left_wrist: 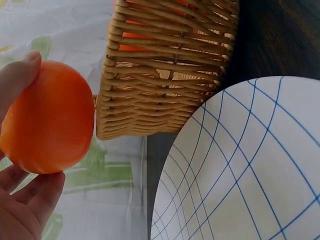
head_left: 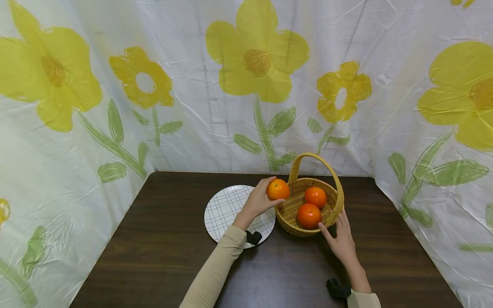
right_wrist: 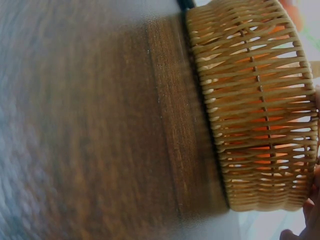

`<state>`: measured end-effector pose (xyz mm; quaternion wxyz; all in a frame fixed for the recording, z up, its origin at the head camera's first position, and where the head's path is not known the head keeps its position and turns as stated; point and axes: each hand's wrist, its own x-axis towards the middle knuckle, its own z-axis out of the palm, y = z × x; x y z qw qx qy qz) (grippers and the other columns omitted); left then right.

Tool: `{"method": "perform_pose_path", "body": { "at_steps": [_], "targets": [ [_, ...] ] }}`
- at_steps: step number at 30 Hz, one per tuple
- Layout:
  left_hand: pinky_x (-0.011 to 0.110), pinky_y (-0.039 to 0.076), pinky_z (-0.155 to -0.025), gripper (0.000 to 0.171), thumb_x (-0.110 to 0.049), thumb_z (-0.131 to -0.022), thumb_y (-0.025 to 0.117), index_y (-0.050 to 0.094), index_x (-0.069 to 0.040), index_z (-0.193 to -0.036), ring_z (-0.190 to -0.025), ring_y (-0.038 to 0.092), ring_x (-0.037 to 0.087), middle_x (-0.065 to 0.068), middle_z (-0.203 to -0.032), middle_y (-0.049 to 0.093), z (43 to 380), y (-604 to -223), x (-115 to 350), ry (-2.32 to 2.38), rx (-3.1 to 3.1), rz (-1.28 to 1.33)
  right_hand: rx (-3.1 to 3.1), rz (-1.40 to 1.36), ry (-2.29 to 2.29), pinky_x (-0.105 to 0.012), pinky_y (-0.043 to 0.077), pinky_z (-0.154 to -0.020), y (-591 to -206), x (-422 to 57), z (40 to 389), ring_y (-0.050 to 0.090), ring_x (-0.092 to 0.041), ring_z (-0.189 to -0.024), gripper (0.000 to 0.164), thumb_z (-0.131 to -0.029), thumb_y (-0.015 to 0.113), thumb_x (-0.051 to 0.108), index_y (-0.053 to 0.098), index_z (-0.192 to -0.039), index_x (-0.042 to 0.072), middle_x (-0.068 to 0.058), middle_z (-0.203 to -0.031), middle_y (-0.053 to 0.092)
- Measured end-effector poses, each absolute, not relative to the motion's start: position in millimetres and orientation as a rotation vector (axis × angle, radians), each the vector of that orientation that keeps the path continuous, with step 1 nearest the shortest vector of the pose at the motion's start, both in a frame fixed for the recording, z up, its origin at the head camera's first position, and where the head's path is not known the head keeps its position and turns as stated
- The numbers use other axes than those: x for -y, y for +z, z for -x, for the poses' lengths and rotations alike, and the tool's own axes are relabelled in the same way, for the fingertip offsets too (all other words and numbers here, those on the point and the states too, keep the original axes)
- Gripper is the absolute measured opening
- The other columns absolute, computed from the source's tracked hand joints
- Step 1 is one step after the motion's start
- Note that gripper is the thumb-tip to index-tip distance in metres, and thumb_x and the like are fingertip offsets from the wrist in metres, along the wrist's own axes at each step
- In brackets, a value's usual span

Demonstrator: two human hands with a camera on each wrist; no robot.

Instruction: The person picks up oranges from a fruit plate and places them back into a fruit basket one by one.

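Observation:
My left hand point(head_left: 259, 200) pinches a smooth, round orange fruit point(head_left: 277, 189) between thumb and fingers, at the left rim of a wicker basket point(head_left: 292, 228). In the left wrist view, the held fruit point(left_wrist: 50, 117) is beside the basket's woven wall point(left_wrist: 150, 95). Two redder round fruits, one nearer point(head_left: 309, 216) and one farther point(head_left: 315, 197), lie inside the basket. At the basket's right side, my right hand point(head_left: 342, 240) holds the rim near the handle's base, thumb toward the front. The right wrist view catches only part of that hand point(right_wrist: 312, 215) at its edge.
A round white plate point(head_left: 223, 214) with a blue grid lies left of the basket, partly under my left forearm. The basket's tall arched handle point(head_left: 339, 184) rises above it. The dark wooden table point(head_left: 161, 239) meets a flower-printed curtain point(head_left: 200, 141) at the back and sides.

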<state>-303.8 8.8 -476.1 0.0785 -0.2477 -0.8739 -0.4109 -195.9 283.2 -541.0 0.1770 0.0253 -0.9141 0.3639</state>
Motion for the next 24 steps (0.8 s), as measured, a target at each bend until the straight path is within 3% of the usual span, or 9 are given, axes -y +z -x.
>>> {"method": "perform_pose_path", "body": {
  "at_steps": [24],
  "targets": [
    [0.035, 0.049, -0.088, 0.08, -0.05, -0.075, 0.072, 0.039, -0.018, -0.14, -0.113, 0.054, 0.018, 0.002, -0.135, 0.047, 303.7, -484.9, -29.6, -1.1, 2.68, 0.837, 2.558, -0.099, 1.028, -0.067, 0.014, -0.103, -540.4, -282.8, 196.3, 0.001, -0.028, -0.143, 0.065, -0.087, 0.064, 0.032, 0.038, -0.14, 0.005, -0.015, -0.15, 0.025]
  ]
}}
